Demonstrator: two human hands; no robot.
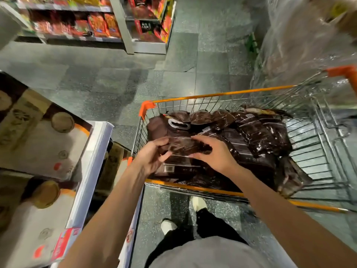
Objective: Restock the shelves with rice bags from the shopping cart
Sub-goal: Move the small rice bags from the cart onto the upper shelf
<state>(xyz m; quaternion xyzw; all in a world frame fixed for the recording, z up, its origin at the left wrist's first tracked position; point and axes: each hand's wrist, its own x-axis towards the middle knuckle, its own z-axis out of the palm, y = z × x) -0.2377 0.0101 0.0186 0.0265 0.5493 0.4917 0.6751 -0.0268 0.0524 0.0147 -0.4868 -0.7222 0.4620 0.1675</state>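
Head cam: both hands are in the shopping cart [222, 94], which fills 3 to 5 o'clock of frame. The left hand [152, 153] and right hand [214, 151] sit close together, fingers curled, each pinching a bunched fold of film on the top rice bag [183, 167]. That bag lies flat at the cart's near-left corner, label side up, resting on the pile of dark bags [260, 136], not lifted yet as far as I can tell. Target is probably the shelf [92, 161] at 9 o'clock, just beside the cart, already carrying pale bags [44, 147]; whether there's a free slot, can't tell, blurred. Step in hand: get a proper hold and lift. My read: a pinch on slack film alone is weak, since the contents will likely sag and the film could stretch or slip. Better to slide the fingers under the two short ends, spread the hands apart, lift level, clear the orange rim, then swing to 9 o'clock. Watch for neighbouring bags dragging along. Far racks with red packets [96, 24] at 11 o'clock and the plastic-wrapped load [299, 45] at 1 o'clock aren't in the way.
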